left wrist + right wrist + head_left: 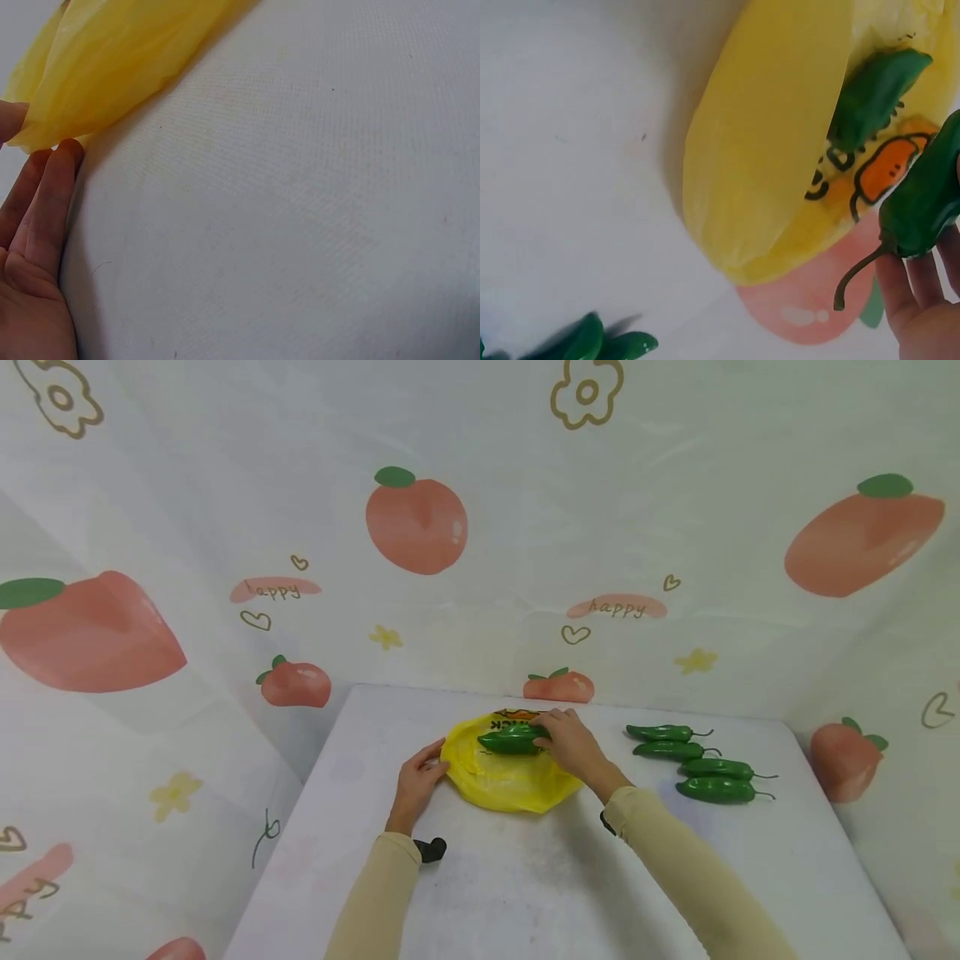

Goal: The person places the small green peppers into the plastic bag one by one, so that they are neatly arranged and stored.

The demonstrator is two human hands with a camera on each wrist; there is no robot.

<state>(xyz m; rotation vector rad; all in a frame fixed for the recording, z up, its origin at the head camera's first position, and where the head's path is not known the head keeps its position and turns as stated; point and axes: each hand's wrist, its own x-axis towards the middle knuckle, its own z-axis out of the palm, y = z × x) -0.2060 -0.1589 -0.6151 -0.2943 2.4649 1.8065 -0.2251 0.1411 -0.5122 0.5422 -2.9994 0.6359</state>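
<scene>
The yellow bag (pixel 517 787) lies spread on the white surface (pixel 495 893), near its back edge and a little left of the middle. A patterned wall hanging (pixel 487 610) rises just behind that edge. Broad white room runs from the bag toward the front, and a narrower strip parts it from the left edge.

The left hand (pixel 416 783) pinches the bag's left rim between thumb and fingers. The right hand (pixel 576 745) has its fingers curled round a green pepper (pixel 921 199), held at the bag's mouth with its stem outward; whether it touches the plastic cannot be told. A second pepper (pixel 876 101) lies inside against the printed side.

Four more peppers (pixel 716 790) lie toward the back right corner, stems pointing to the right edge, with a strip of surface between them and the bag. The right sleeve (pixel 690 860) slants across from the front right, standing between the bag and that front corner; the left sleeve (pixel 375 902) crosses the front left part.
</scene>
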